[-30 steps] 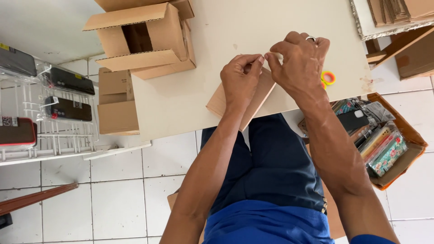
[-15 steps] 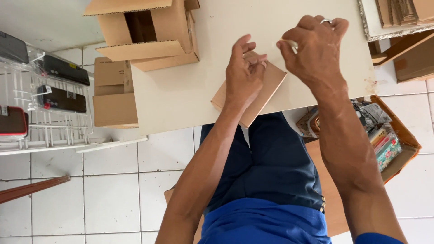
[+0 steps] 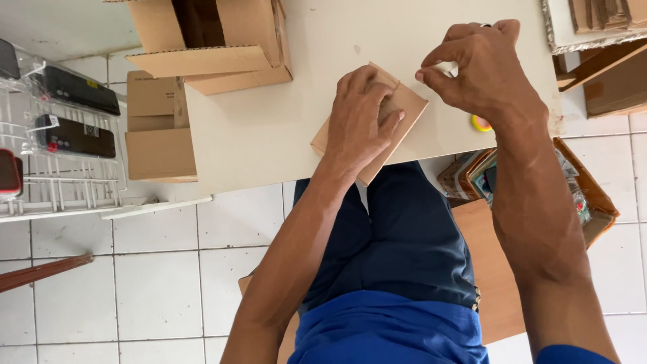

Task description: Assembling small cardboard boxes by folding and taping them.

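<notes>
A small flat brown cardboard box [image 3: 404, 111] lies on the white table [image 3: 269, 135], overhanging its near edge. My left hand [image 3: 360, 118] is spread flat on top of the box and holds it down. My right hand [image 3: 482, 67] hovers just right of the box's far corner. Its thumb and fingers pinch a small pale strip [image 3: 445, 67]; I cannot tell what the strip is. A small yellow roll [image 3: 481, 123] sits on the table under my right wrist.
A large open cardboard box [image 3: 216, 47] stands at the table's far left. Folded cartons [image 3: 158, 128] lean below it beside a white wire rack [image 3: 67, 175] with dark flat devices. A carton of assorted packets [image 3: 596, 202] sits on the tiled floor at right.
The small box came down from between both hands to lie flat on the table. My left hand spread over it, and my right hand drew away to the right with its fingers pinched.
</notes>
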